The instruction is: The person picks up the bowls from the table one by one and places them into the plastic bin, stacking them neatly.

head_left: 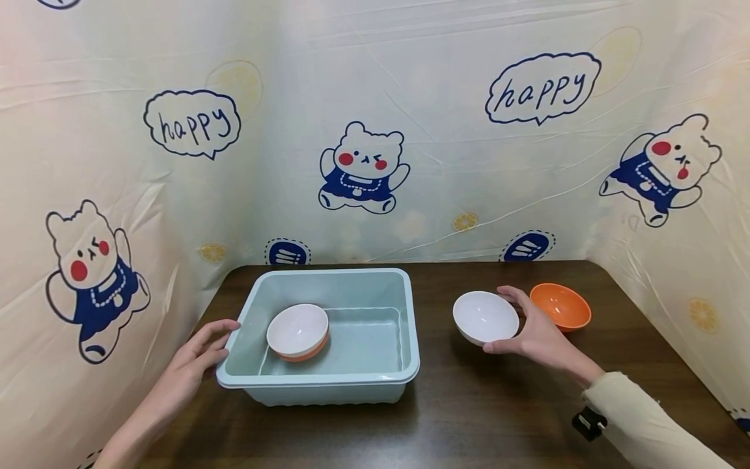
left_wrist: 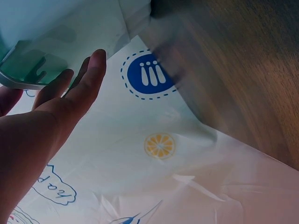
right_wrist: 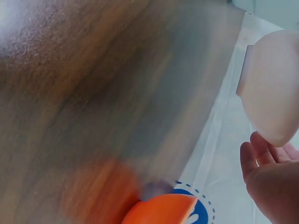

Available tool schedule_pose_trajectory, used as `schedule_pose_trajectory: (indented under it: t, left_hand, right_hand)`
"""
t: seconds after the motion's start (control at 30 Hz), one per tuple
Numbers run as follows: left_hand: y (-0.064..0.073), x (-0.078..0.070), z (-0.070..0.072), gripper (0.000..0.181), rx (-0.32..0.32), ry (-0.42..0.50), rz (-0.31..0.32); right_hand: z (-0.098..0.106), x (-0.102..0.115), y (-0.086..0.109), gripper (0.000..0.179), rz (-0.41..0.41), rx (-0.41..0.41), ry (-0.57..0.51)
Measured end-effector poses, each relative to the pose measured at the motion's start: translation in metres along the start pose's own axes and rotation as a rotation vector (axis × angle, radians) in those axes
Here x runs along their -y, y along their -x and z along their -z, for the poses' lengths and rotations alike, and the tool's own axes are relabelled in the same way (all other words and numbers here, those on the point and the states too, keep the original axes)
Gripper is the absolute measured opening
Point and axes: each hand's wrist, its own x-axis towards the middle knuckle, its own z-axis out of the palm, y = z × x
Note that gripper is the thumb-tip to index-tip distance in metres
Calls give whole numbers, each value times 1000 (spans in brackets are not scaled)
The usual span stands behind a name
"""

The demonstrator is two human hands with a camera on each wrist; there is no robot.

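Note:
My right hand (head_left: 541, 335) grips a white bowl (head_left: 485, 317) at its right side, thumb on the near rim and fingers on the far rim. In the right wrist view, this bowl (right_wrist: 273, 88) shows its pale outside and foot, held off the table. An orange bowl (head_left: 560, 306) sits just behind and right of that hand. On the left, my left hand (head_left: 196, 358) touches the left rim of a light blue-green basin (head_left: 322, 379) with fairly straight fingers. Inside the basin, toward its left, a white bowl (head_left: 297, 329) rests in an orange one (head_left: 305, 355).
Everything stands on a dark wooden table (head_left: 463, 417). A pale printed cloth (head_left: 363, 78) with bears and lettering hangs behind and along both sides. The basin's raised walls stand between the two hands. A small black device (head_left: 588, 423) is at the right sleeve.

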Motion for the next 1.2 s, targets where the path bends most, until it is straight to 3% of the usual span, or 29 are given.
schedule_pose_trajectory:
  t: [0.67,0.87,1.2]
  left_hand:
    - [-1,0,0,40,-2,0,-15]
    - [0,-1,0,39,0,26,-13]
    - [0,0,0,39,3,27,-11]
  right_hand:
    - [12,27,10,106,43,-20,15]
    - [15,31,12,105,90,-28,18]
    - [17,40,16,106,80,-24,36]
